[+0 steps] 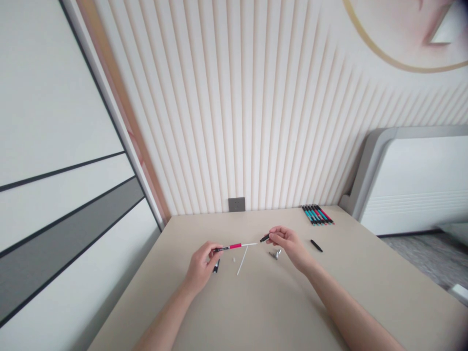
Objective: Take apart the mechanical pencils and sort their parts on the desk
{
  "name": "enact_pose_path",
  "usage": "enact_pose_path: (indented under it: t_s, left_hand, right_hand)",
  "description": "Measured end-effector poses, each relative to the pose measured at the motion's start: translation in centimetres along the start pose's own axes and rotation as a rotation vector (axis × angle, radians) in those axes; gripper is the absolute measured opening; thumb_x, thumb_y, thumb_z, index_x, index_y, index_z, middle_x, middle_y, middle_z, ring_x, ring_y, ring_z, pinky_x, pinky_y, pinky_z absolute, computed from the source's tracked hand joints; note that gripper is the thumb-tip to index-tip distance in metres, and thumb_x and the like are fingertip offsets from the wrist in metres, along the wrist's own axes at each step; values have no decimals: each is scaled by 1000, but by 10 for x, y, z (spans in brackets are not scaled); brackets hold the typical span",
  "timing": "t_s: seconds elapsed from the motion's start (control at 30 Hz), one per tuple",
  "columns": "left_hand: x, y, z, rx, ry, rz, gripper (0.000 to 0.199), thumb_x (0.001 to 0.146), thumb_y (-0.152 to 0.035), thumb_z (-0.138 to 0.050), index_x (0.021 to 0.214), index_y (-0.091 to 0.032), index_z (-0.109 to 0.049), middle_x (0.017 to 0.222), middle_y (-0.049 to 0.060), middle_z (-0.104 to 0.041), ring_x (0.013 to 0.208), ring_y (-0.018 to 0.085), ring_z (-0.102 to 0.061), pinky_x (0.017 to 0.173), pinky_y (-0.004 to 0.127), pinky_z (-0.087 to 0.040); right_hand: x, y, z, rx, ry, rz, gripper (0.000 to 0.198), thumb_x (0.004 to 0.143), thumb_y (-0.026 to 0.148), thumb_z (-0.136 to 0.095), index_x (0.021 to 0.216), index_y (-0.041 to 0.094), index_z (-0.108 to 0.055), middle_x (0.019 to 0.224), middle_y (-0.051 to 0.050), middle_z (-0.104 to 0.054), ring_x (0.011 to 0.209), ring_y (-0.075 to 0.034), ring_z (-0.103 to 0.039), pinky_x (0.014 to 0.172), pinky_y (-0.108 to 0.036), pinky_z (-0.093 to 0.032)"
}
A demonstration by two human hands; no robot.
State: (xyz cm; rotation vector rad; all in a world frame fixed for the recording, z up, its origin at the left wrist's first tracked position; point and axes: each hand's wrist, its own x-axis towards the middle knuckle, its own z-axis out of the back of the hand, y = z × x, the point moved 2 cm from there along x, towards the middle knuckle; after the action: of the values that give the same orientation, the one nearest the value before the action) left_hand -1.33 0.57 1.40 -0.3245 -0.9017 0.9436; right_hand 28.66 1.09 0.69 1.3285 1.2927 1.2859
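Observation:
Above the table, my left hand (200,265) is closed on a pen body (235,245), black with a bright pink band. A thin white refill (249,244) sticks out of its right end. My right hand (287,242) pinches a short black pen part (264,238), just apart from the refill's tip. Beneath them lie another white refill (242,261) and a tiny white piece (234,260). Small silvery parts (276,254) lie below my right hand. Some black pieces (217,266) are partly hidden by my left hand.
A row of several black, teal and pink pens (317,215) lies at the back right of the table (252,312). One black pen piece (316,245) rests right of my right hand. A dark wall socket (237,204) sits behind the table's far edge.

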Motion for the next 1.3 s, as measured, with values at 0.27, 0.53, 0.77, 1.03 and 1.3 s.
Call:
enact_pose_path:
  t_s: [0.27,0.53,0.77,1.03,1.3]
  left_hand:
    - [0,0,0,-2,0,2,15,90,-31,-54,92,-20,-64,81,2,-65,70,15,-59,68,25,-48]
    - [0,1,0,-1,-11,0,15,90,-30,-54,92,-19,-64,80,1,-65,70,14,-59,69,25,-48]
    - [0,0,1,-3,-13,-6,14,90,-29,-54,92,-19,-63,80,1,-65,70,14,-59,68,24,-47]
    - [0,-1,0,0,0,-9,15,90,-31,-54,92,-19,-64,79,1,-65,69,15,-59,68,25,-47]
    - [-1,4,-5,-18,69,-29,14,90,-29,-54,94,-20,-64,80,1,-64,70,14,-58,68,24,-46]
  right_hand:
    - [-1,-1,-2,32,18,-16,36,76,47,-72,93,17,-61,84,-7,-73,82,-20,-67,73,-31,-47]
    - [-2,0,-7,45,29,-17,39,74,50,-73,92,18,-62,82,-6,-73,81,-19,-68,73,-29,-48]
    - [-2,1,-6,62,14,-16,35,74,48,-75,90,19,-63,81,-5,-73,79,-19,-67,72,-29,-47]
    - [-7,-1,-18,69,100,-48,35,73,46,-76,90,19,-62,83,-7,-74,82,-20,-68,68,-29,-46]
    - [-11,-1,-28,131,192,-4,29,74,39,-77,89,20,-62,91,-5,-74,90,-19,-67,78,-29,-47]
